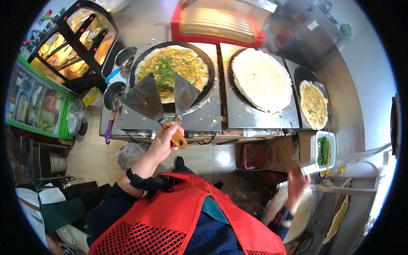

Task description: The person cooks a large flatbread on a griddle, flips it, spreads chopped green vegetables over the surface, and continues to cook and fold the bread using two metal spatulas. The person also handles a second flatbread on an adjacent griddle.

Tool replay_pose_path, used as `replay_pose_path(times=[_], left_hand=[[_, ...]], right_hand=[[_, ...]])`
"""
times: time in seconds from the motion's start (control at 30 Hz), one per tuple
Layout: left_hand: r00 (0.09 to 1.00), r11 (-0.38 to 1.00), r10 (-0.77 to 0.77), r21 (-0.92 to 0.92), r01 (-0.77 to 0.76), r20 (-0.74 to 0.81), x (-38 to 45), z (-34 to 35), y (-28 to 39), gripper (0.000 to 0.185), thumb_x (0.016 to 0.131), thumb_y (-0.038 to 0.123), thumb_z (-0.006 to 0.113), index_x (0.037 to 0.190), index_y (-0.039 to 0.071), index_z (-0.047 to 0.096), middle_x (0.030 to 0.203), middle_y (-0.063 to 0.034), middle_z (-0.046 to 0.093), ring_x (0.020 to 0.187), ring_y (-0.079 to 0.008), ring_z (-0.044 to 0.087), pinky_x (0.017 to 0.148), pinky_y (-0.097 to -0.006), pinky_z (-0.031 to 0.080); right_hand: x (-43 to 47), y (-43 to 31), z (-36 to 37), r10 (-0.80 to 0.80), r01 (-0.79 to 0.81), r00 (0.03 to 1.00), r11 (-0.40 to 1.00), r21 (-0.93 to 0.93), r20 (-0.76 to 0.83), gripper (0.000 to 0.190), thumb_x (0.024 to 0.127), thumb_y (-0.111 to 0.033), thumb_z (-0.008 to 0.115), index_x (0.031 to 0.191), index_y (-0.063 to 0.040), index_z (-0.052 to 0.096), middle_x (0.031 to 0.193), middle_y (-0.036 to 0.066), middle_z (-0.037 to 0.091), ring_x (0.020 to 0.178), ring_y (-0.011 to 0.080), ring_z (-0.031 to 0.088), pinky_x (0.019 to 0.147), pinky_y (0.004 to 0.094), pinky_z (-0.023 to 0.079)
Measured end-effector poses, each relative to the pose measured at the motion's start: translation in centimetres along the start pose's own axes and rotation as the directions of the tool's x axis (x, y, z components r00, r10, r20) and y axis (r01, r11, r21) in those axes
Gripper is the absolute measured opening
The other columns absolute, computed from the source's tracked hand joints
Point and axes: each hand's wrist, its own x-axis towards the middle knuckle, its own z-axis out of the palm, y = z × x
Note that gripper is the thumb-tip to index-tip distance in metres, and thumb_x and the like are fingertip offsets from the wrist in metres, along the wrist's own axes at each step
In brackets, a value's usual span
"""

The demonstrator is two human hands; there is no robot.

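Note:
My left hand (pixel 166 142) grips two metal scrapers with wooden handles; their broad blades, a larger one (pixel 145 98) and a smaller one (pixel 185 94), fan out over the near edge of the left griddle. On that round griddle (pixel 211 68) lies a flatbread (pixel 191 63) topped with chopped vegetables and greens. The middle griddle bears a plain pale flatbread (pixel 263 79). My right hand (pixel 297 185), blurred, is low at the right, above a round pale sheet (pixel 298 216) under plastic film, near the handle of a white container (pixel 333 153); whether it holds anything cannot be told.
On the right griddle lies a topped flatbread (pixel 313 105). Chopped greens (pixel 323 151) fill the white container. Pans (pixel 114 95) and a purple-handled utensil (pixel 110 127) are left of the griddles. A red-framed warmer (pixel 220 24) stands behind, a green-framed display fridge (pixel 65 118) at left.

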Motion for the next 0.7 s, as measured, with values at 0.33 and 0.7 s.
replay_pose_path(times=[0.33,0.7], left_hand=[[0.956,0.976,0.196,0.135,-0.169,-0.22,-5.5,-8.7,4.0,0.024,0.096,0.031,0.047,0.085,0.012,0.056,0.089,-0.0003,0.056,0.069,-0.0065,0.052,0.049,-0.019,0.038],[0.939,0.979,0.178,-0.041,-0.199,-0.293,-7.0,-14.6,4.2,0.027,0.091,0.031,0.05,0.086,0.005,0.054,0.095,-0.0089,0.052,0.082,-0.0183,0.052,0.073,-0.0322,0.045]], right_hand=[[11.2,13.3,46.9,-0.061,-0.015,0.814,0.992,0.126,0.578,0.027,0.088,-0.007,0.061,0.113,-0.001,0.051,0.107,0.009,0.06,0.098,0.0194,0.06,0.085,0.0328,0.052],[9.2,13.4,55.4,-0.031,0.141,0.663,0.986,-0.084,0.748,0.024,0.086,-0.008,0.065,0.105,0.003,0.056,0.098,0.011,0.064,0.087,0.0195,0.065,0.077,0.0296,0.055]])
